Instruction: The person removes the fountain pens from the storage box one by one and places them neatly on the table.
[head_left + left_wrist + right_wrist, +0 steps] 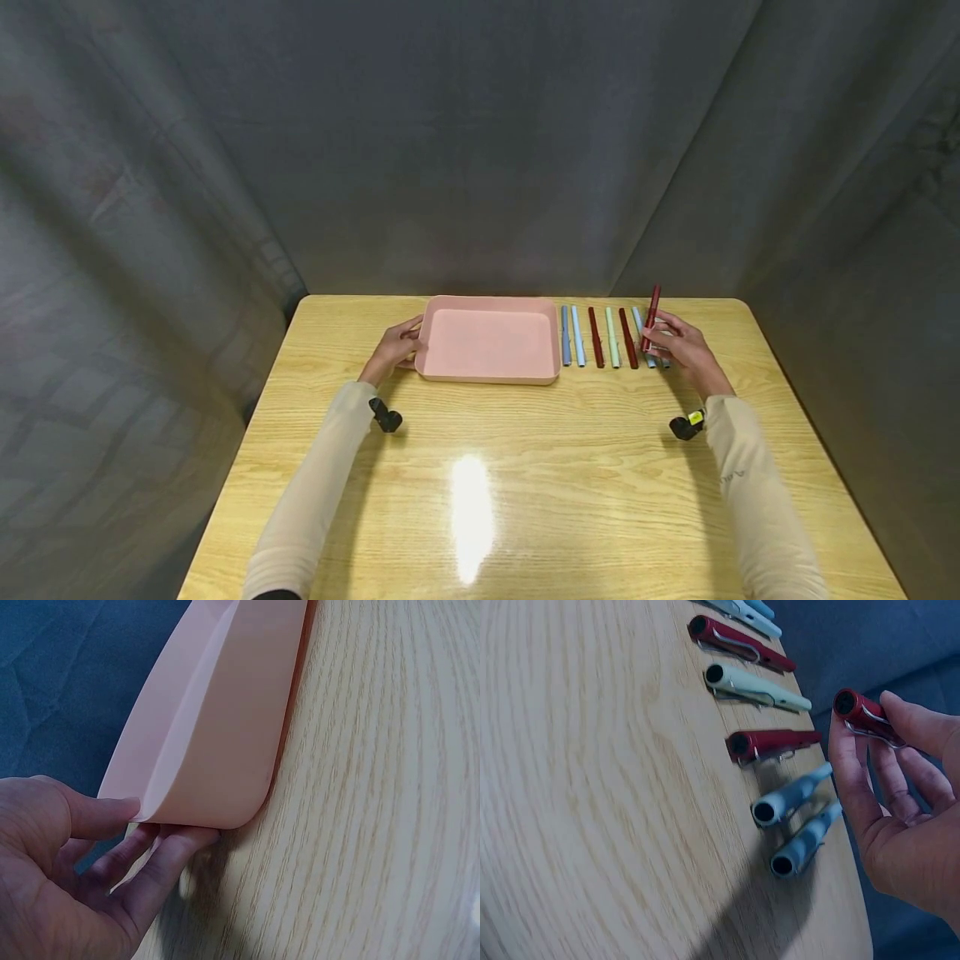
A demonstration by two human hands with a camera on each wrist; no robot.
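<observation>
The right hand (686, 348) has a dark red pen (651, 317) pinched between thumb and fingertips, lifted clear of the counter (525, 467) and tilted toward one o'clock, at the right end of a row of pens (600, 337) lying side by side. At nine o'clock from that row sits a shallow pink tray (489, 341). The left hand (395, 346) grips the tray's left rim, thumb on the inside wall and fingers curled beneath its corner.
</observation>
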